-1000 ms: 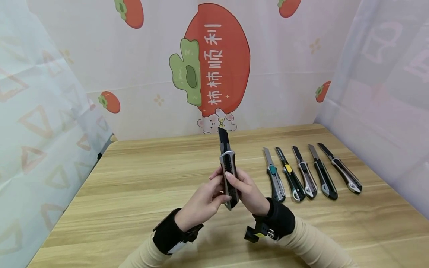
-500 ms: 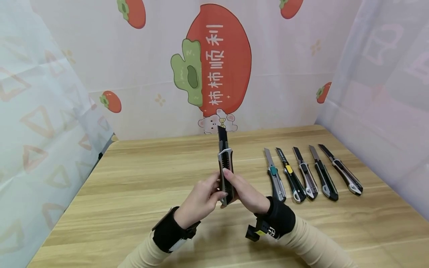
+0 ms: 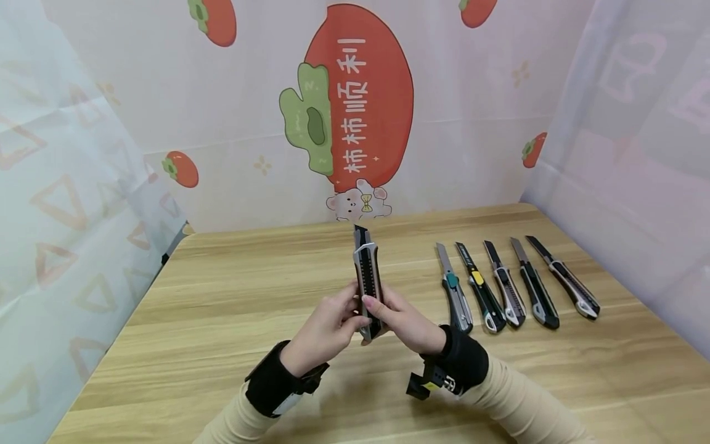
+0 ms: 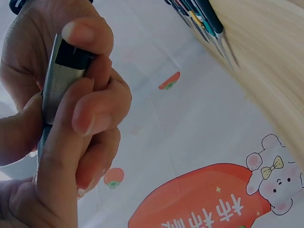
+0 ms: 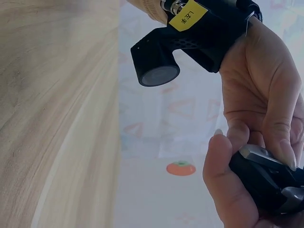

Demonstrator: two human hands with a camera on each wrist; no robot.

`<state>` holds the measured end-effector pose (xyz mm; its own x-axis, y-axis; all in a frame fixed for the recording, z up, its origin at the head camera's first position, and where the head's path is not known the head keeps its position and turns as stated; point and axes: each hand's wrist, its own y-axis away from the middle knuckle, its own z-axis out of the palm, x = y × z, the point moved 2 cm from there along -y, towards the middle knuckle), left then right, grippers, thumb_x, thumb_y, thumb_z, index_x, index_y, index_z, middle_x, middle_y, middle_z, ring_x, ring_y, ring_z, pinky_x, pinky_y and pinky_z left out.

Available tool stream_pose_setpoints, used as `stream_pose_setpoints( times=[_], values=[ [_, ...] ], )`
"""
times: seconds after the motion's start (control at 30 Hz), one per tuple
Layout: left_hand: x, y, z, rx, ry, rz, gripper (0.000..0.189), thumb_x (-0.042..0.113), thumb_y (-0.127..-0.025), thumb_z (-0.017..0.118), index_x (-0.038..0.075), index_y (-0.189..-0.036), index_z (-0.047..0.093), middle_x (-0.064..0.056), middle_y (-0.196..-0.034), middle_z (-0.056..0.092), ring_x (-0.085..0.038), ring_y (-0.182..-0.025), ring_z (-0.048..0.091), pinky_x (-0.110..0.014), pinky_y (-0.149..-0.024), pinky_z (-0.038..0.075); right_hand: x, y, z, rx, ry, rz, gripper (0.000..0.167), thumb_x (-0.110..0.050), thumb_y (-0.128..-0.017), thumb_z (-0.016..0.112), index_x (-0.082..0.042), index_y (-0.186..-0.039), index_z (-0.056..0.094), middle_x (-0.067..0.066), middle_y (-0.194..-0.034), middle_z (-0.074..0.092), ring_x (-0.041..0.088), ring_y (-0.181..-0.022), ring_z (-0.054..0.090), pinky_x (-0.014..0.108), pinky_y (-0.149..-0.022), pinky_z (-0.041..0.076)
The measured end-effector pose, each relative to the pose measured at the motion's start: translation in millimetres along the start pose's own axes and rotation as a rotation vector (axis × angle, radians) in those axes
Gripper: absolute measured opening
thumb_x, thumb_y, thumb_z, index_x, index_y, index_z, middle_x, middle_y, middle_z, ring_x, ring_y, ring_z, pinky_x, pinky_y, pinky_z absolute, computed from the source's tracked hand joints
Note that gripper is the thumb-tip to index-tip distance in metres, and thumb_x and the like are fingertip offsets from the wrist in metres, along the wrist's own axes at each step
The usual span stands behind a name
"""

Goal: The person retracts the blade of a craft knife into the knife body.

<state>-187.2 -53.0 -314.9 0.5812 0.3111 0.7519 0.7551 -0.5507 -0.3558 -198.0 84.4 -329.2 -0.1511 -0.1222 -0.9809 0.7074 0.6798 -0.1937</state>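
Observation:
In the head view a black and grey utility knife (image 3: 367, 271) is held above the table between both hands, blade end pointing away. Only a short piece of dark blade shows past its silver collar. My left hand (image 3: 324, 324) pinches the butt end, thumb on the near face. Fingers of my right hand (image 3: 407, 317) wrap the handle from the right, the thumb pressing its upper face along the track. Up close in the left wrist view, fingers of both hands surround the knife's metal side (image 4: 61, 90). The right wrist view shows its dark butt end (image 5: 259, 183).
Several utility knives lie in a row at the right with blades extended, among them a teal-slider knife (image 3: 456, 296) and a yellow-slider knife (image 3: 481, 290). The wooden table (image 3: 222, 277) meets a printed cloth backdrop (image 3: 249, 123). Black cameras are strapped to both wrists.
The right thumb has slid back along the handle toward the butt, and less dark blade shows beyond the collar. Knife and hands have shifted slightly left; the knives in the row have not moved.

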Motion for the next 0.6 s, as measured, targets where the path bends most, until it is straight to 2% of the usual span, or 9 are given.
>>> stream_pose_setpoints(
  times=[0.17, 0.33, 0.47, 0.6],
  values=[
    [1.3, 0.4, -2.3, -0.012, -0.026, 0.011, 0.046, -0.004, -0.079, 0.054, 0.005, -0.121, 0.038, -0.013, -0.093, 0.064, -0.013, -0.078, 0.062, -0.018, -0.059, 0.048, -0.7, 2.2, 0.5, -0.038, 0.004, -0.029, 0.047, -0.02, -0.094, 0.033, -0.005, -0.134, 0.013, 0.025, -0.109, 0.042, 0.013, -0.085, 0.055, 0.041, -0.069, 0.05],
    [4.9, 1.4, -4.0, -0.014, -0.025, 0.031, 0.045, -0.001, -0.08, 0.054, 0.005, -0.122, 0.038, -0.012, -0.091, 0.064, -0.013, -0.078, 0.062, -0.018, -0.06, 0.049, 1.0, 3.4, 0.6, -0.042, 0.005, -0.034, 0.053, -0.016, -0.092, 0.038, -0.004, -0.135, 0.008, 0.03, -0.115, 0.038, 0.011, -0.091, 0.054, 0.036, -0.075, 0.049],
    [5.7, 1.5, -4.8, -0.023, -0.014, 0.034, 0.043, -0.001, -0.081, 0.054, 0.004, -0.12, 0.038, -0.013, -0.092, 0.063, -0.014, -0.079, 0.062, -0.018, -0.06, 0.049, 1.7, 3.2, 0.2, -0.038, 0.02, -0.028, 0.057, -0.016, -0.091, 0.04, -0.003, -0.136, 0.006, 0.03, -0.119, 0.036, 0.01, -0.095, 0.052, 0.033, -0.079, 0.047],
    [5.0, 1.5, -7.3, -0.041, -0.015, 0.053, 0.043, -0.001, -0.081, 0.053, 0.005, -0.121, 0.037, -0.014, -0.093, 0.063, -0.014, -0.078, 0.062, -0.02, -0.06, 0.05, 0.3, 2.4, -0.7, -0.018, 0.06, -0.016, 0.056, -0.017, -0.09, 0.042, -0.006, -0.136, 0.01, 0.027, -0.119, 0.038, 0.011, -0.095, 0.052, 0.034, -0.08, 0.046]
  ],
)
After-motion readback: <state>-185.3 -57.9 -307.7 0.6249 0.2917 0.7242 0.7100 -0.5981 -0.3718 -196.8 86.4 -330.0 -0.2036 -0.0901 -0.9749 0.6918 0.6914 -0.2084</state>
